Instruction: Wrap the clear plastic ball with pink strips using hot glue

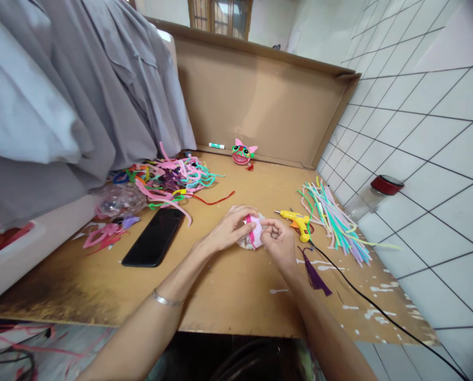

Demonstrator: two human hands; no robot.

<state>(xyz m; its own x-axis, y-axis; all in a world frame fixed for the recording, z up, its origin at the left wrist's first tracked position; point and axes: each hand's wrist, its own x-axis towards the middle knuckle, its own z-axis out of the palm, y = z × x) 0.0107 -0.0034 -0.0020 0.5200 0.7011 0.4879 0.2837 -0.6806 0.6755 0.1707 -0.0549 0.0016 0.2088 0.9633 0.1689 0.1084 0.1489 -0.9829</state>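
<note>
A small round craft piece (254, 237) with lilac and bright pink fuzzy strips over a pale, see-through base is between my hands, just at the table's surface. My left hand (232, 226) grips its left side, thumb across the front and fingers along the top. At its right edge my right hand (279, 241) is closed in a pinch, thumb against forefinger; the exact bit between the fingertips is too small to make out. A yellow hot glue gun (300, 222) lies right of my right hand, with a purple tassel (314, 272) below it.
Tangled pipe cleaners (181, 174) lie back left, near a black phone (153, 238). More pipe cleaners (335, 222) and a red-lidded jar (371, 196) are at right. A lion-head figure (242, 152) and a glue stick (216, 145) sit by the cardboard wall (260, 100). The gun's cord (363, 296) trails right.
</note>
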